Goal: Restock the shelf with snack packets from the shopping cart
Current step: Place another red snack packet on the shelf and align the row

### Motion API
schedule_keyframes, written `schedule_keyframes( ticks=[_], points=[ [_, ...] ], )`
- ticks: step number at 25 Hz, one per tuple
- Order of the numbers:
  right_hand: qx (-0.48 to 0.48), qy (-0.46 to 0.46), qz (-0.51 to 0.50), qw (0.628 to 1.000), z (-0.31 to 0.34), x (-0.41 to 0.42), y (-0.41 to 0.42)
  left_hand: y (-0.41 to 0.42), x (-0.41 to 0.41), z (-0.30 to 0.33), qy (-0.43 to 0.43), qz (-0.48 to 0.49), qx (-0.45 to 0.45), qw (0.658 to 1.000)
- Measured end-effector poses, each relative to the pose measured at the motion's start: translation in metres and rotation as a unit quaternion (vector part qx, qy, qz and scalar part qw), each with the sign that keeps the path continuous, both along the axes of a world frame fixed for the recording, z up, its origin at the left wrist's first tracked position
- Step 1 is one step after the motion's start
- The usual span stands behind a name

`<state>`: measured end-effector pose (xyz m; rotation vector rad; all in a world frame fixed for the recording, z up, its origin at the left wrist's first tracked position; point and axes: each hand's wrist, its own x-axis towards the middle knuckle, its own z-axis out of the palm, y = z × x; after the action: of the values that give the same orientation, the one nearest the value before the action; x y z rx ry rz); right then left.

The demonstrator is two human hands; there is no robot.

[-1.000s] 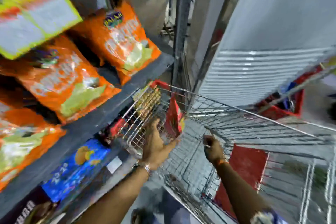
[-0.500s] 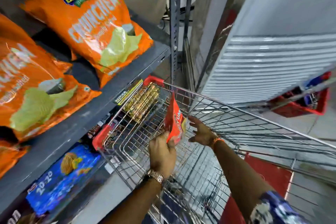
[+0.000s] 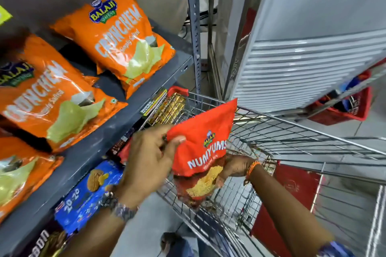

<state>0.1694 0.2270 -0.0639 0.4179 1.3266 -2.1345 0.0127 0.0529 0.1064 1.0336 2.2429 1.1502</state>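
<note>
Packet: the red snack packet (image 3: 205,144) is hanging above the shopping cart (image 3: 292,131), just beside the shelf (image 3: 117,131).
Left hand (image 3: 146,160): pinching its upper corner.
Right hand (image 3: 236,168): cupping the lower edge from behind.
Advice: carrying it face-out, uncrushed, toward a gap.

Up at two o'clock, a white louvered panel (image 3: 309,71) leans in; at three, a red basket (image 3: 342,108) sits on the grey floor (image 3: 144,229), and a perforated steel upright (image 3: 193,27) stands at twelve.
</note>
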Motion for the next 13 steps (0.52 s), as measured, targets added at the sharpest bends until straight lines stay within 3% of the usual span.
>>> schedule_keyframes(
  ticks=[6, 13],
  points=[
    [-0.03, 0.001, -0.112, 0.993, 0.066, 0.024, -0.074, -0.009, -0.036, 0.043, -0.002, 0.055, 0.069, 0.996],
    [0.073, 0.079, -0.175, 0.979, 0.121, 0.027, -0.093, -0.042, -0.044, 0.061, 0.0, 0.105, 0.101, 0.989]
  ],
)
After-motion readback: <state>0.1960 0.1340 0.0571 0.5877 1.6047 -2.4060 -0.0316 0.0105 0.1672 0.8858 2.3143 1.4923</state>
